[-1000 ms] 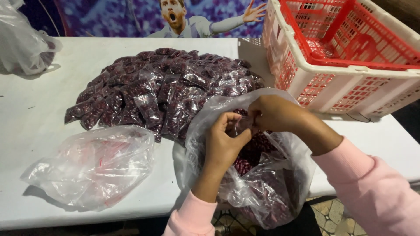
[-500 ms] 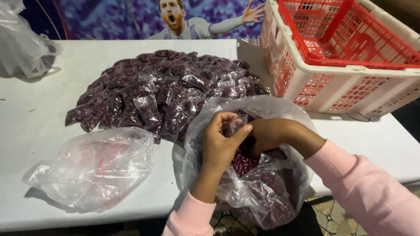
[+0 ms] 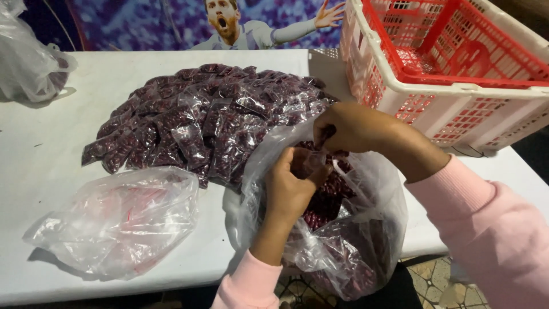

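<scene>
A heap of small packets lies mid-bench. Before it, at the near edge, stands an open bag of more packets, with both hands in its mouth. Left of that bag lies a slack bag. A crate sits at the right rear; another bag sits far left behind.

Single view only, head-worn camera, nothing else to compare with. Looks steeply down and forward from wearer's side of white table, near table edge at bottom of frame. Close range: left hand and right hand sit mid-frame, forearms in pink sleeves run in from bottom and bottom right. Far table edge and poster backdrop cross top. Red-and-white crate cut off upper right. Strip of tiled floor shows low right.
</scene>
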